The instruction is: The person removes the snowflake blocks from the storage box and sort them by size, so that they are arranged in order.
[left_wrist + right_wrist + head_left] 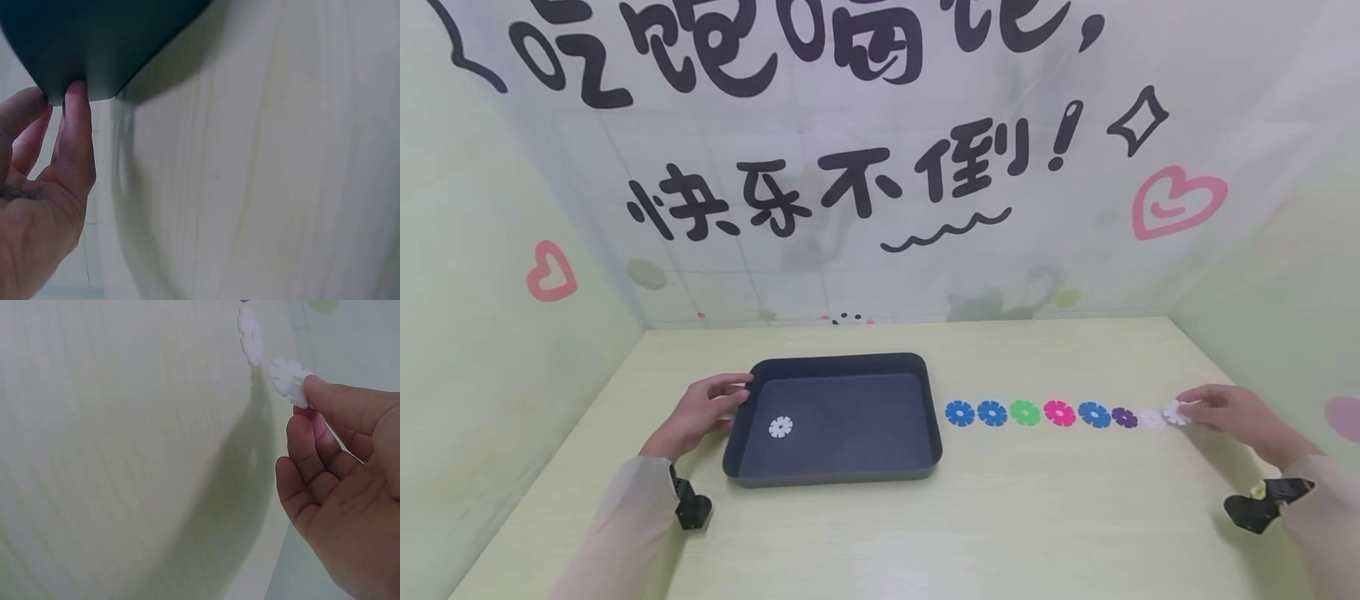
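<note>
My left hand [696, 414] holds the left wall of a dark rectangular tray [842, 481], thumb and fingers at its rim and outer side. Inside the tray, toward its left, lies a white snowflake disc [781, 427]. My right hand [1232, 417] pinches another white snowflake disc [289, 380] between thumb and fingertips, just above the right end of a row. That row runs rightward from the tray: two blue discs [960, 413], a green disc [1025, 412], a pink disc [1060, 413], a blue disc [1094, 414], a purple disc [1124, 417] and white discs [251, 347].
A pale wooden table [880, 542] carries everything. Printed walls enclose it at the back [820, 275], left and right. Each wrist wears a black camera mount [691, 504].
</note>
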